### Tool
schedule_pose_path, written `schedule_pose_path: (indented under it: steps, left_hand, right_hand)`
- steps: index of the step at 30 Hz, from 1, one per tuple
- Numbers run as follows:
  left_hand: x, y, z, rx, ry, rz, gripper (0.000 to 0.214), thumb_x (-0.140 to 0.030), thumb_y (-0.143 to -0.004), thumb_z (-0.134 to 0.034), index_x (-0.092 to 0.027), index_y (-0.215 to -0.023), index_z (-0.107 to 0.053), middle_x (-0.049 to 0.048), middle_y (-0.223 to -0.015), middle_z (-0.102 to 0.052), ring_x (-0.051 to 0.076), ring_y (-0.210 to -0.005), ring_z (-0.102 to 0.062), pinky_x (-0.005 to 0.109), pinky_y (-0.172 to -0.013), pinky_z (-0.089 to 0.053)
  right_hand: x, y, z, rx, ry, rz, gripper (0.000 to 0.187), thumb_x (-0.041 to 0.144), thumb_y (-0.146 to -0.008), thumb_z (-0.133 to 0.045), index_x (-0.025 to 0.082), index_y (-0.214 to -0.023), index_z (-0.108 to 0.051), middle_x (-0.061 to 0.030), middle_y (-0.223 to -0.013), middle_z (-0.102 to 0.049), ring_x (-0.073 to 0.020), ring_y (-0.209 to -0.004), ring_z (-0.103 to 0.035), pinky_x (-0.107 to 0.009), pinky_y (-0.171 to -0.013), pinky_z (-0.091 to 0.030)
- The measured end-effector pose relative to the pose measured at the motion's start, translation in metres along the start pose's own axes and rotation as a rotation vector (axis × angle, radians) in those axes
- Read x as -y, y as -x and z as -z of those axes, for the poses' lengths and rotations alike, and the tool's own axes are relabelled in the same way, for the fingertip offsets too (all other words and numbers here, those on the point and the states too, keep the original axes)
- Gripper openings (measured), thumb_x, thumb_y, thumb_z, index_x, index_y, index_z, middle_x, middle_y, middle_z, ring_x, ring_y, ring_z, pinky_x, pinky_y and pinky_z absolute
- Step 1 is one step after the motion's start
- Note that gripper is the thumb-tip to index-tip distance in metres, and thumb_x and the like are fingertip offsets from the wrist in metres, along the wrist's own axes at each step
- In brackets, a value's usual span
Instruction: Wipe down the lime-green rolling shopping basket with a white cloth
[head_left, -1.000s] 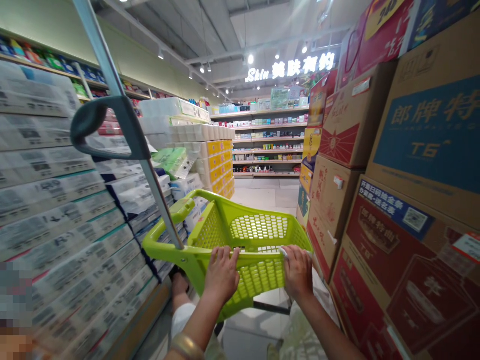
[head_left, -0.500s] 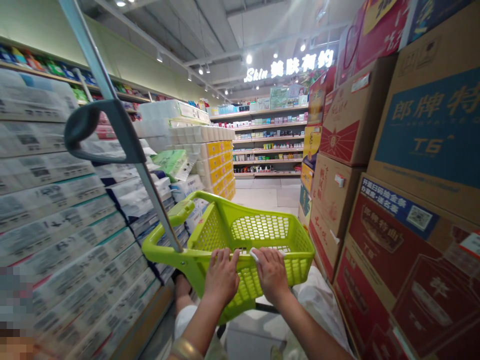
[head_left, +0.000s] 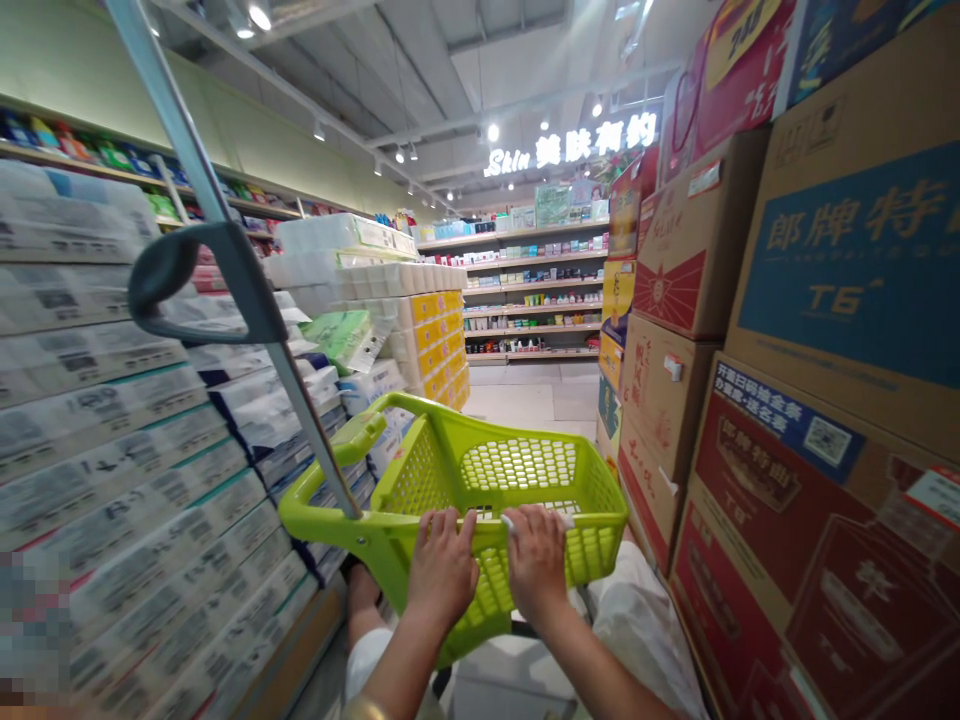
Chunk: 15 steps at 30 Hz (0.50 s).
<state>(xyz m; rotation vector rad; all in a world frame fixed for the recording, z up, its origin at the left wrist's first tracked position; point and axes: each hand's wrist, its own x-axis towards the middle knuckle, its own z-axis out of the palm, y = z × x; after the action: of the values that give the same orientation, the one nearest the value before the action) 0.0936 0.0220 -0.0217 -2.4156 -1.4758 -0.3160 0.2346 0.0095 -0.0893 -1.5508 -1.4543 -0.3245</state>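
Stacked tissue packs (head_left: 112, 440) line the left. The left hand (head_left: 442, 565) and right hand (head_left: 536, 560) curl side by side over the near rim of the lime-green basket (head_left: 517, 470) in the aisle. Farther right, a glowing sign (head_left: 574, 145) reads "Skin", and a carton (head_left: 855, 250) reads "T6".
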Motion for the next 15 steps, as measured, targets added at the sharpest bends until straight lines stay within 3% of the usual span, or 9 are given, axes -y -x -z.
schedule_pose_path:
  steps: [2, 4, 7, 11, 13, 15]
  left_hand:
    - [0.0, 0.001, 0.0, -0.005, -0.005, 0.003, 0.052, -0.019, -0.076, -0.052, -0.019, -0.127, -0.053, 0.0123, -0.117, -0.057, 0.028, -0.115, -0.046, 0.045, -0.11, -0.021]
    - [0.0, 0.001, 0.0, -0.006, -0.005, 0.005, 0.052, -0.018, -0.076, -0.052, -0.02, -0.127, -0.053, 0.0116, -0.117, -0.057, 0.028, -0.116, -0.046, 0.044, -0.11, -0.022]
    - [0.001, 0.001, 0.001, -0.006, -0.001, 0.003, 0.053, -0.018, -0.075, -0.052, -0.021, -0.128, -0.052, 0.0108, -0.117, -0.057, 0.027, -0.116, -0.046, 0.044, -0.11, -0.023]
    - [0.001, 0.001, 0.002, 0.003, 0.0, 0.009, 0.053, -0.019, -0.075, -0.051, -0.021, -0.128, -0.052, 0.0103, -0.117, -0.058, 0.027, -0.117, -0.046, 0.044, -0.111, -0.021]
    - [0.0, 0.001, 0.002, -0.002, -0.003, 0.017, 0.053, -0.02, -0.075, -0.051, -0.021, -0.128, -0.053, 0.0106, -0.117, -0.058, 0.027, -0.117, -0.046, 0.044, -0.111, -0.021]
    - [-0.002, 0.001, 0.001, -0.01, -0.005, 0.023, 0.053, -0.02, -0.075, -0.051, -0.021, -0.128, -0.053, 0.0108, -0.116, -0.058, 0.028, -0.117, -0.046, 0.044, -0.111, -0.021]
  right_hand:
    - [0.021, -0.004, -0.005, 0.045, -0.057, 0.045, 0.031, 0.013, -0.087, -0.045, 0.028, -0.11, -0.06, -0.0044, -0.106, -0.062, -0.0229, -0.104, -0.051, -0.043, -0.103, -0.028]
    - [0.025, -0.007, -0.002, 0.088, -0.077, 0.087, 0.031, 0.014, -0.088, -0.045, 0.029, -0.111, -0.06, -0.0034, -0.104, -0.063, -0.0214, -0.1, -0.052, -0.04, -0.099, -0.031]
    - [0.0, -0.009, 0.011, 0.108, -0.033, 0.111, 0.027, 0.018, -0.091, -0.046, 0.029, -0.111, -0.061, -0.0022, -0.101, -0.064, -0.0196, -0.097, -0.054, -0.036, -0.096, -0.033]
    - [-0.048, -0.004, 0.025, 0.01, 0.07, 0.051, 0.026, 0.02, -0.092, -0.043, 0.028, -0.111, -0.061, -0.0031, -0.105, -0.064, -0.0216, -0.103, -0.052, -0.04, -0.101, -0.028]
    - [-0.055, -0.001, 0.023, -0.031, 0.094, 0.025, 0.027, 0.02, -0.092, -0.042, 0.027, -0.109, -0.061, -0.0044, -0.106, -0.064, -0.0236, -0.105, -0.051, -0.043, -0.103, -0.026]
    - [-0.042, 0.0, 0.015, -0.037, 0.083, 0.009, 0.026, 0.018, -0.091, -0.043, 0.026, -0.107, -0.062, -0.0052, -0.105, -0.064, -0.0248, -0.105, -0.051, -0.045, -0.102, -0.026]
